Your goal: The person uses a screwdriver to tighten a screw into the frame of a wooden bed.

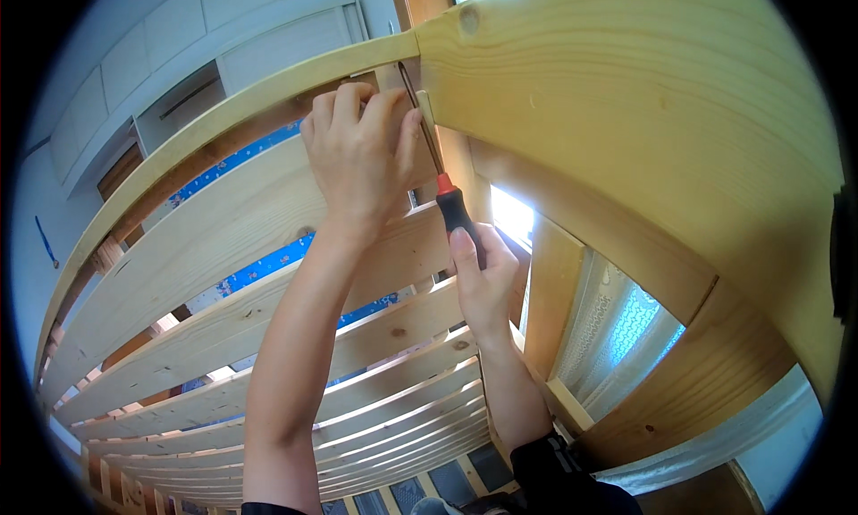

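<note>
My right hand [483, 278] is wrapped round the black and red handle of a screwdriver [456, 213]. The thin metal shaft points up and slightly left, its tip at the corner where the curved wooden side rail [268, 90] meets the wide wooden end board [626, 95]. Close to the shaft's left side, my left hand [357, 148] is closed, its fingers bent over and the thumb beside the shaft. The fingertips are partly hidden, so what they hold cannot be made out. Behind the left hand lies the nearest broad wooden slat [206, 211].
Several more wooden slats [393, 341] run across the bed frame below, with gaps between them. Blue patterned material [268, 263] shows through the gaps. A sheer curtain [617, 327] hangs behind the frame at right. White cabinets [170, 41] line the wall at back left.
</note>
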Motion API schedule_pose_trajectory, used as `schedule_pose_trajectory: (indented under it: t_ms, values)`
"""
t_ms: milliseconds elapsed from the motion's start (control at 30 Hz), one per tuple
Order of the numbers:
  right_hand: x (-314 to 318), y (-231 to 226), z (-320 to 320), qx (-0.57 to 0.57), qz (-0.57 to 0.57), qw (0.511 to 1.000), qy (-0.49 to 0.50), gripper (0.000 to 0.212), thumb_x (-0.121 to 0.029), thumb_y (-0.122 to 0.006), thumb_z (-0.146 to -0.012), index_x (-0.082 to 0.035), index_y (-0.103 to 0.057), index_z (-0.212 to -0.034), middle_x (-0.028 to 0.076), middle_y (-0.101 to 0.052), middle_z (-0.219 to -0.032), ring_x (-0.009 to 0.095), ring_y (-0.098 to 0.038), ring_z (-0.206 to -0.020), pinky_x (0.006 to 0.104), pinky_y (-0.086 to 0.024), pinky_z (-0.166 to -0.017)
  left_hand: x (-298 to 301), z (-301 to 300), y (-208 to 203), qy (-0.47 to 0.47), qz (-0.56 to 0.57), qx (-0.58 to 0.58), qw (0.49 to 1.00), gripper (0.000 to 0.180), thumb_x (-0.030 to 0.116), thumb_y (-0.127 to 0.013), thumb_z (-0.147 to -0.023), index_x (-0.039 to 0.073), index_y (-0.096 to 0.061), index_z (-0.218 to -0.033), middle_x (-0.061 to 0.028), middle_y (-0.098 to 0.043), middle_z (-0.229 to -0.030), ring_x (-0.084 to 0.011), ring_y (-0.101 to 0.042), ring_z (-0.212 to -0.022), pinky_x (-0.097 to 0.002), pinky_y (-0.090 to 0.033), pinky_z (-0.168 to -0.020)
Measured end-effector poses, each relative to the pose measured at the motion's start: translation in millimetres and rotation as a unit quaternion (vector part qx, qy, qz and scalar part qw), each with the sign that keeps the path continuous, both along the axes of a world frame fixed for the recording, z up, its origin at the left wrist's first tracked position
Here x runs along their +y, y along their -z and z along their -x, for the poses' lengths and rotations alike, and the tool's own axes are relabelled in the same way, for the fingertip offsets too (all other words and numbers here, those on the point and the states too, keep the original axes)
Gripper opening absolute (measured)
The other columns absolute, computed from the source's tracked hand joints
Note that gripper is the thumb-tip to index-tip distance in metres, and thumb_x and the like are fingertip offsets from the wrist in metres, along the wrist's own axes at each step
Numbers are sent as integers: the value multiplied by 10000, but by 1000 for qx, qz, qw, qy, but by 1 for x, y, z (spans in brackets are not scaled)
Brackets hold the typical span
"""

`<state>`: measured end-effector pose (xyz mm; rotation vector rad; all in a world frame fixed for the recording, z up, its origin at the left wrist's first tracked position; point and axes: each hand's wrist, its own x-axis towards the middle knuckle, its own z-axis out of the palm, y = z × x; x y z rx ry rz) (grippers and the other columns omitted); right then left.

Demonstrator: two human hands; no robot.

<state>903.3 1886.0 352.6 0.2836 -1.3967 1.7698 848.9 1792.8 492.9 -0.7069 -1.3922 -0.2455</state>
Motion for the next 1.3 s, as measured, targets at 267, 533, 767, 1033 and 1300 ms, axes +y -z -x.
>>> schedule_pose_trajectory:
  t_ms: [267, 533, 767, 1033, 1300]
  values:
    - [9, -4, -3, -21, 41, 993, -113, 329, -316, -546, -909, 4, -574, -836, 0, -484, -559, 32, -398, -461, 205, -288, -412, -1, 0, 1, -18, 13, -11, 1000, 214, 227, -683, -752, 119, -656, -935, -38, -537, -918, -221, -486, -903, -355, -344, -789]
    - [25, 3, 8, -33, 167, 872, -460, 459, -415, -427, -938, 33, -530, -954, 65, -490, -578, 76, -303, -314, 195, -248, -309, 0, 2, -1, -25, 7, -12, 1000, 212, 236, -667, -735, 117, -648, -909, -53, -516, -879, -231, -464, -894, -368, -335, -771]
    - [20, 11, 34, -14, 258, 660, -706, 465, -445, -416, -924, 6, -524, -944, 32, -434, -549, 81, -269, -291, 207, -232, -301, 10, -3, -2, -41, -22, -52, 998, 233, 259, -664, -743, 107, -661, -919, -55, -529, -893, -235, -475, -898, -376, -334, -793]
    - [10, 11, 36, -16, 252, 695, -673, 503, -479, -416, -915, 12, -527, -920, 62, -427, -539, 100, -248, -282, 214, -234, -296, 11, -7, -1, -44, -46, -65, 996, 200, 233, -650, -746, 96, -644, -892, -68, -511, -895, -245, -466, -910, -381, -324, -792]
    - [1, 3, 22, -40, 242, 837, -489, 500, -456, -454, -909, 37, -528, -880, 66, -452, -521, 91, -281, -295, 208, -236, -299, 15, -5, -2, -23, -49, -30, 998, 161, 210, -616, -729, 79, -621, -824, -85, -486, -860, -256, -443, -870, -390, -323, -786]
